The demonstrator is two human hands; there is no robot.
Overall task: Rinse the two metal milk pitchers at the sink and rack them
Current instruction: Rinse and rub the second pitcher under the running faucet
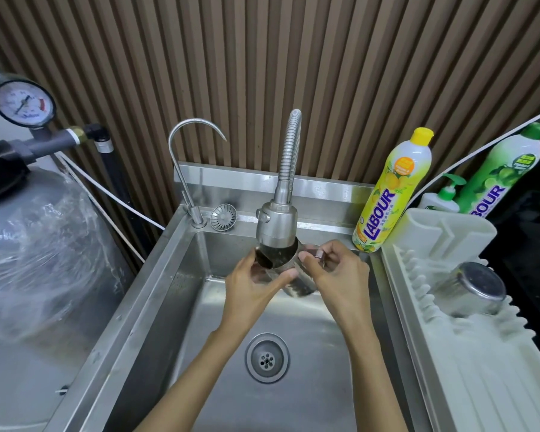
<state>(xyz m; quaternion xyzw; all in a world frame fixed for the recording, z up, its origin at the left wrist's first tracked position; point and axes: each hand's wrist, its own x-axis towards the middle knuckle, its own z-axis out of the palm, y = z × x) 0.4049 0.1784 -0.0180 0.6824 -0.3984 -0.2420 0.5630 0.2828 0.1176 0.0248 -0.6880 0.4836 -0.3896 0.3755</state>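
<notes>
A metal milk pitcher [282, 257] is held tilted under the spray head of the flexible tap [276, 224], above the steel sink [181, 263]. My left hand [252, 286] grips its body from the left, thumb across the front. My right hand [335, 269] holds its handle side, fingers curled round it. The pitcher's lower part is partly hidden by both hands. A second metal pitcher [471, 289] lies upside down on the white drying rack [449, 353] to the right of the sink.
A thin gooseneck tap [181, 169] and a loose strainer [223, 217] stand at the sink's back left. A yellow detergent bottle [390, 194], a green one [499, 173] and a pump bottle [443, 198] stand at the back right. A wrapped grey tank [38, 244] with a pressure gauge [21, 102] fills the left. The drain [267, 358] is open.
</notes>
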